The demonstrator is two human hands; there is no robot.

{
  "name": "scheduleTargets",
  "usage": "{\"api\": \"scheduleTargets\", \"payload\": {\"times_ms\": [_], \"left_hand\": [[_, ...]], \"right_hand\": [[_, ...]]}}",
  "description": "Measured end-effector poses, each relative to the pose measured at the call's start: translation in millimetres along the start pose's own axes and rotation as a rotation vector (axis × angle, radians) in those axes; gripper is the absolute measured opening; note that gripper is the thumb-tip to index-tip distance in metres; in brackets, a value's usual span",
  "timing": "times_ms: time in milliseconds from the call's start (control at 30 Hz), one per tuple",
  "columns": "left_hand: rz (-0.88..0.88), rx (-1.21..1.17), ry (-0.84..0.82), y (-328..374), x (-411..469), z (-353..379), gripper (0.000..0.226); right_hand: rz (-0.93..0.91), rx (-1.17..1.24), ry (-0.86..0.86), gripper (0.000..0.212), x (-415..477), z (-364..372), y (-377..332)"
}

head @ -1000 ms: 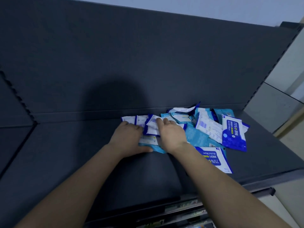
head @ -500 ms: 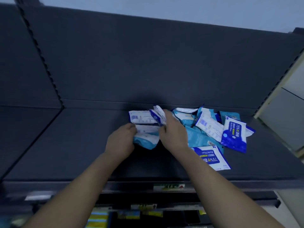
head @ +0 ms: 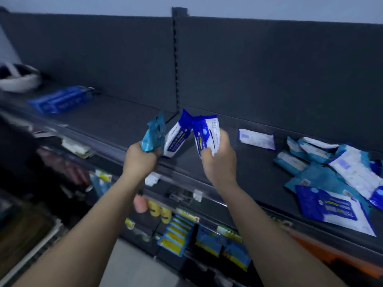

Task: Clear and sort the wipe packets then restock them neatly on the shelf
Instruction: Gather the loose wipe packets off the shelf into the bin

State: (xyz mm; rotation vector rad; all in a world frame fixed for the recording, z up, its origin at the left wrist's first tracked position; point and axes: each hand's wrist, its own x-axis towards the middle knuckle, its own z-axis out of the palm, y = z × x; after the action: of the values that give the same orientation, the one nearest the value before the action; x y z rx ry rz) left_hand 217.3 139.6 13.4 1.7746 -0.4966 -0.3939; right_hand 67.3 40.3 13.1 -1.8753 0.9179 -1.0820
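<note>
The dark grey metal shelf (head: 124, 121) fills my view, and the loose pile of blue and white wipe packets (head: 331, 172) now sits at the right. Both hands have lifted away from it. The left hand (head: 138, 160) grips a crumpled teal plastic packet (head: 152, 135), and the right hand (head: 219, 160) holds a blue-and-white plastic packet (head: 205, 133) (the sorting has begun, I think).

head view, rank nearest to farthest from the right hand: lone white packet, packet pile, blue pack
1. lone white packet, just right of the right hand
2. packet pile, farther right
3. blue pack, far left on the shelf
</note>
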Motion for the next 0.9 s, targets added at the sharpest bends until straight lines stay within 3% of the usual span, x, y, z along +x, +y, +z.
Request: {"api": "scheduleTargets", "payload": {"times_ms": [200, 467, 900], "left_hand": [[-0.092, -0.151, 0.191, -24.3, -12.3, -96.4, 0.013], [-0.139, -0.162, 0.426, -56.0, -17.1, -233.7, 0.011], [-0.215, 0.089, 0.750, -106.6, -2.6, -478.5, 0.012]], "right_hand": [[-0.059, 0.088, -0.187, 0.046, -25.0, 81.1, -47.8], [-0.170, 0.137, -0.431, 0.044, -74.9, 211.1, -118.9], [-0.312, 0.182, -0.748, 0.044, -163.7, 437.1, -243.5]]}}
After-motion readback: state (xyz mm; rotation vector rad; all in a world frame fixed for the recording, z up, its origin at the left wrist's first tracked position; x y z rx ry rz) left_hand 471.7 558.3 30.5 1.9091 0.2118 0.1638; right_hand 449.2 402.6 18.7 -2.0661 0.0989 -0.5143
